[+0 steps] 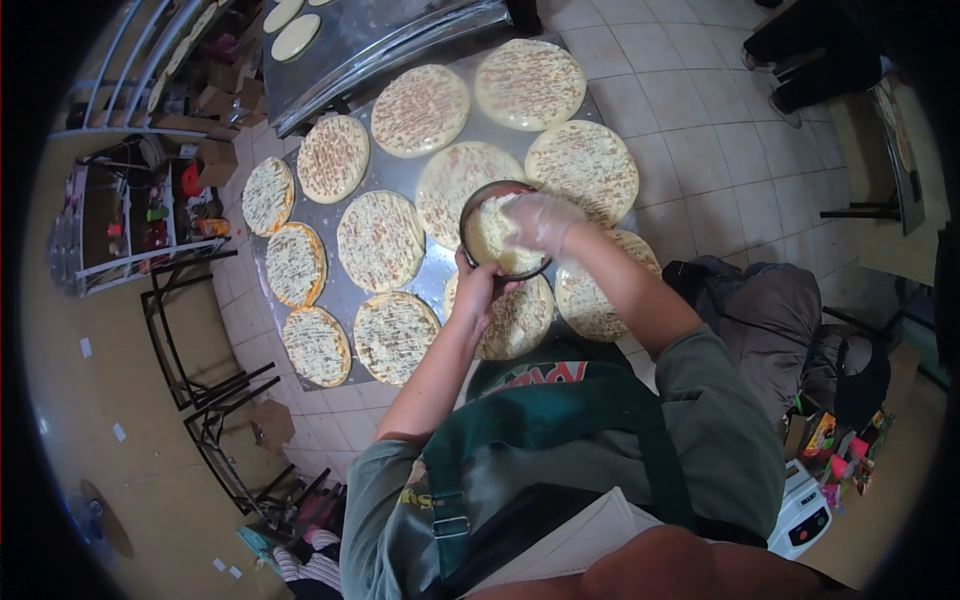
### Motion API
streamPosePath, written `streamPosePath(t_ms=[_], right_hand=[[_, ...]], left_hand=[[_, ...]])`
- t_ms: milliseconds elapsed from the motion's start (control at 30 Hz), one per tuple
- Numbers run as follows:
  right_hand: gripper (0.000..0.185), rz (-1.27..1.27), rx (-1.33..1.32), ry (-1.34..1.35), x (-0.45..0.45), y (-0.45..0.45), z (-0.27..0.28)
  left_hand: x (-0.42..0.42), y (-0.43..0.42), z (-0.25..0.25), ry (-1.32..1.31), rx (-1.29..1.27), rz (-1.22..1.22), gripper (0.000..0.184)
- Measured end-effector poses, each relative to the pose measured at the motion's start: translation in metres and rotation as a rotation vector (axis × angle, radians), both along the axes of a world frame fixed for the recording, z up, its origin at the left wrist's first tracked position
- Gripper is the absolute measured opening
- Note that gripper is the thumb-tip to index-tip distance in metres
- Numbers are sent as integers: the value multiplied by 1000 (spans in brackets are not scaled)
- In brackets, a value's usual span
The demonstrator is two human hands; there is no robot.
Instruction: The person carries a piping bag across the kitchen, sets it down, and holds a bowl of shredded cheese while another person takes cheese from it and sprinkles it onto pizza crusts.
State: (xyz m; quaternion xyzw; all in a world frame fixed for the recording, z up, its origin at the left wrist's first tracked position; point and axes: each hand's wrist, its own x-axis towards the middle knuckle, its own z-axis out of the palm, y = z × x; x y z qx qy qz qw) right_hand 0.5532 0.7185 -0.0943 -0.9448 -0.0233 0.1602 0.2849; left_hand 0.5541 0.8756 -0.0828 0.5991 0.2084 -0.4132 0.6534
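Observation:
A round dark bowl [490, 190] is held over the table of pizzas, with my left hand [480, 290] closed on its near-left rim, thumb on top. Pale grated cheese [488, 235] fills much of it. My right hand [545, 224], in a clear plastic glove, reaches into the bowl from the right; its fingers are smeared by motion, so their grip is unclear. Below the bowl lies a pizza [460, 175] with little white topping, partly covered. Nearby pizzas [380, 242] carry pale shreds and dark streaks.
The metal table [345, 213] bears several pizzas, smaller ones along its left side. Another metal surface [390, 40] with dough rounds adjoins at the back. Shelving [150, 215] and black metal frames [190, 350] stand left. Another person's legs [800, 70] show at upper right.

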Motion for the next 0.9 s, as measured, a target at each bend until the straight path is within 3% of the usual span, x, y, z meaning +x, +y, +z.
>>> streamPosePath(t_ms=[133, 167, 233, 300, 367, 433, 467, 533, 667, 733, 900], right_hand=[[32, 31, -12, -40, -16, 25, -10], [31, 49, 61, 60, -18, 25, -2], [31, 64, 132, 159, -19, 22, -1], [33, 0, 340, 71, -22, 8, -11], [31, -54, 339, -32, -21, -8, -9], [29, -326, 855, 184, -18, -31, 8], [29, -324, 854, 184, -18, -41, 11], [25, -535, 1118, 130, -16, -63, 12], [22, -809, 1158, 5, -2, -113, -32], [19, -781, 240, -94, 13, -132, -47], [19, -583, -10, -51, 43, -134, -35]], left_hand=[[3, -4, 6, 20, -9, -54, 64], [1, -5, 5, 20, -10, -56, 64], [-4, -11, 3, -38, -9, -59, 48], [-3, -16, 3, -1, -31, -48, 49], [0, -18, 2, 40, -51, -34, 50], [3, -21, 1, 66, -44, -89, 51], [3, -21, 0, 65, -45, -88, 51], [3, -21, 0, 61, -19, -38, 51], [2, -3, -5, 59, 7, -5, 51], [2, 9, -4, 107, -16, 25, 56], [-1, 32, -7, 105, -36, 54, 53]])
